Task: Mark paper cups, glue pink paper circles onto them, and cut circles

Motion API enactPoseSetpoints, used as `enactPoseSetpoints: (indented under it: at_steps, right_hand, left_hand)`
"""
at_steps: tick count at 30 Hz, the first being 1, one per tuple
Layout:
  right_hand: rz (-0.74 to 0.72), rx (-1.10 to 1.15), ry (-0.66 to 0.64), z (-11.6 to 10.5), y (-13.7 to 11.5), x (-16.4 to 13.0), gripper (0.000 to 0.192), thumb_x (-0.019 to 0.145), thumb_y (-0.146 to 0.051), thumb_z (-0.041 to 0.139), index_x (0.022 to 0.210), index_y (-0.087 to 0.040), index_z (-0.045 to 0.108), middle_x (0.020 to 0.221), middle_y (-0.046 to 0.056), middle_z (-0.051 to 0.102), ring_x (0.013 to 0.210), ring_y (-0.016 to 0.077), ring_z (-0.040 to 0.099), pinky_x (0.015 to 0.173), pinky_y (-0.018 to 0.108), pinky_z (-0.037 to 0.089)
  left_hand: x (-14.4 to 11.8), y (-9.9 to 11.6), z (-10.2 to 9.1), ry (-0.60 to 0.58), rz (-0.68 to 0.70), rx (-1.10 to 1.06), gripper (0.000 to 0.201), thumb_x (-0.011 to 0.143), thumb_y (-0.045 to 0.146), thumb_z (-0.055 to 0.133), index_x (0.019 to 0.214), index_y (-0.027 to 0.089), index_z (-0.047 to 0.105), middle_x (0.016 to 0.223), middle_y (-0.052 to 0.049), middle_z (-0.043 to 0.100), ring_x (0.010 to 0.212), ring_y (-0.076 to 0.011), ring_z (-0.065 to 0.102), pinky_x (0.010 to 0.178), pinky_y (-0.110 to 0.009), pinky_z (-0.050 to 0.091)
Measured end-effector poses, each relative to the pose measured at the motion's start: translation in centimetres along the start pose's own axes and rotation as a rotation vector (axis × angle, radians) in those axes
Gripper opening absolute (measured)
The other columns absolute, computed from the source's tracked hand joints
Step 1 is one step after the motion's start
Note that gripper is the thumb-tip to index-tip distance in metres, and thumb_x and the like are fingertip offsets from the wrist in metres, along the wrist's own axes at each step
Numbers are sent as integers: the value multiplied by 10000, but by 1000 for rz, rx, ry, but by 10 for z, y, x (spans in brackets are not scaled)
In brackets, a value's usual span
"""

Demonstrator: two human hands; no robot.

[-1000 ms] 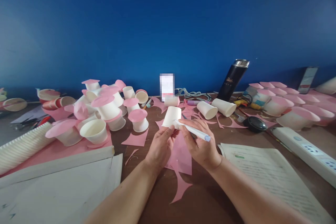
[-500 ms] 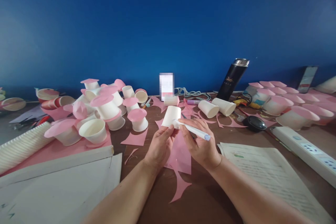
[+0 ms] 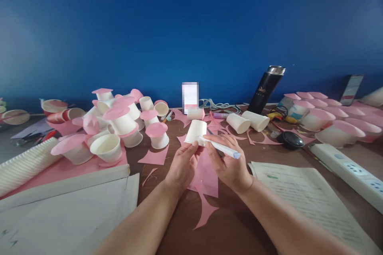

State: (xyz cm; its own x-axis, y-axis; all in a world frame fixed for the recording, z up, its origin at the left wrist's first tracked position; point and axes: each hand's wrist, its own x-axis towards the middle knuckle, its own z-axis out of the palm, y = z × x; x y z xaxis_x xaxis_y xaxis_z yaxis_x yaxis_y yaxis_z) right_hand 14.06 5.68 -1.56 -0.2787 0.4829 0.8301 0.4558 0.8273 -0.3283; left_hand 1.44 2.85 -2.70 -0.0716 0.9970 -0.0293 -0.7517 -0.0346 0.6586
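In the middle of the head view, my left hand [image 3: 184, 166] is closed on a white paper cup [image 3: 196, 131], which is tilted with its side facing up. My right hand [image 3: 231, 163] grips a white pen [image 3: 223, 148] with a bluish end pointing right and toward me. The pen's tip meets the cup's lower right edge beside my left fingertips; whether it touches is hard to make out. Below my hands lies a cut sheet of pink paper [image 3: 206, 175]. Just beyond, another white cup [image 3: 195, 114] with pink paper on it rests on its side.
White cups topped with pink discs [image 3: 157, 130] crowd the left, with more cups [image 3: 344, 131] at the right. Two bare cups [image 3: 238, 123] lie near a black flask [image 3: 265, 89]. A power strip [image 3: 347, 167], printed paper [image 3: 302, 191], a mouse [image 3: 291, 139] and cardboard [image 3: 72, 215] flank my arms.
Almost nothing differs. Both hands keep their hold on the cup and the pen, and the view has shifted very slightly.
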Motion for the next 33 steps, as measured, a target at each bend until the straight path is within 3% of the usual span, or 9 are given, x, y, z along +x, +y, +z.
enactPoseSetpoints:
  at_steps: [18, 33]
  right_hand:
    - [4, 27, -28, -1, -4, -1, 181, 869, -154, 565, 1034, -197, 626, 992, 54, 724, 896, 201, 659, 834, 392, 479]
    - [33, 94, -42, -2, -8, 0, 168, 851, -146, 580, 992, -200, 652, 932, 36, 730, 864, 195, 656, 813, 381, 468]
  left_hand:
    - [1, -1, -3, 30, -3, -3, 114, 723, 244, 742, 772, 147, 707, 809, -55, 683, 959, -191, 620, 972, -288, 402]
    - [4, -4, -9, -2, 8, 46, 127, 779, 264, 651, 862, 173, 684, 981, -86, 700, 1108, -237, 589, 1002, -346, 402]
